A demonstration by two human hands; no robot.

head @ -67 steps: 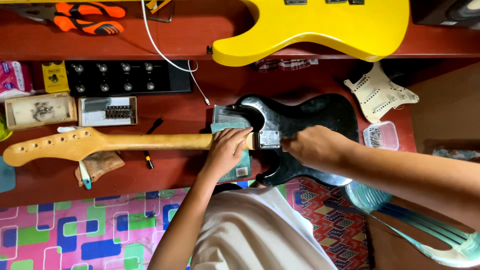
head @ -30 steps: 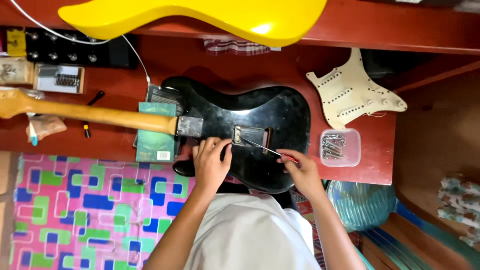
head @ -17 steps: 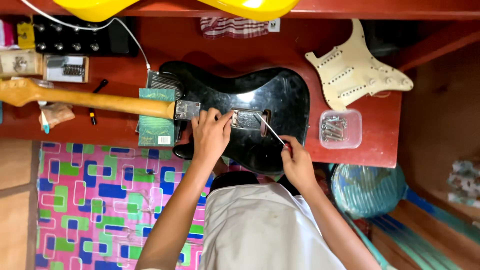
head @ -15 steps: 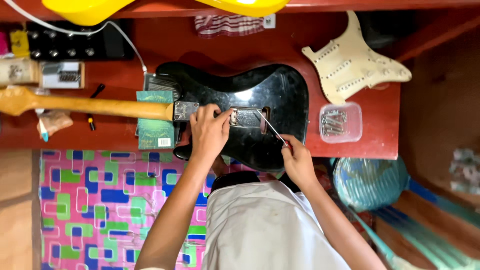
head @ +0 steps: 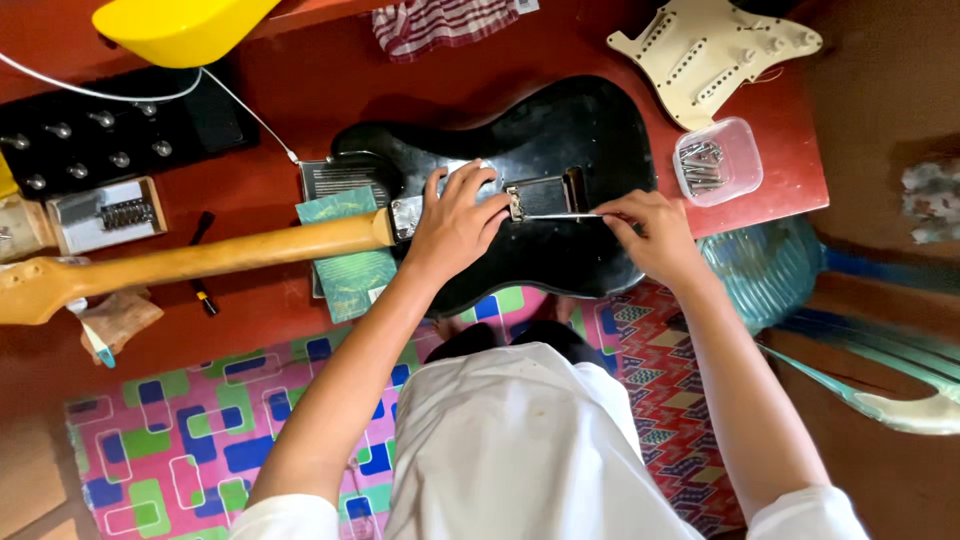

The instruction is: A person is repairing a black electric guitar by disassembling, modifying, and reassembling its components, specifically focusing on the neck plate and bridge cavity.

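Observation:
A black guitar body (head: 560, 130) with a pale wooden neck (head: 200, 258) lies face down on the red workbench (head: 330, 90). My left hand (head: 455, 220) presses flat on the body beside the metal neck plate. My right hand (head: 645, 232) pinches a thin metal rod (head: 560, 215) whose tip reaches the metal bridge block (head: 540, 195) in the body's cavity.
A clear tub of metal parts (head: 712, 162) and a cream pickguard (head: 715, 50) lie at the right end of the bench. A yellow guitar body (head: 180, 28), a black pedal board (head: 110, 130), a small parts box (head: 105, 212) and a screwdriver (head: 200, 265) are at left. A teal chair (head: 780, 270) stands right.
The view has shifted and moved closer. My right hand has swung the thin rod from a slant to lie level, its tip at the bridge block. My left hand stays on the body.

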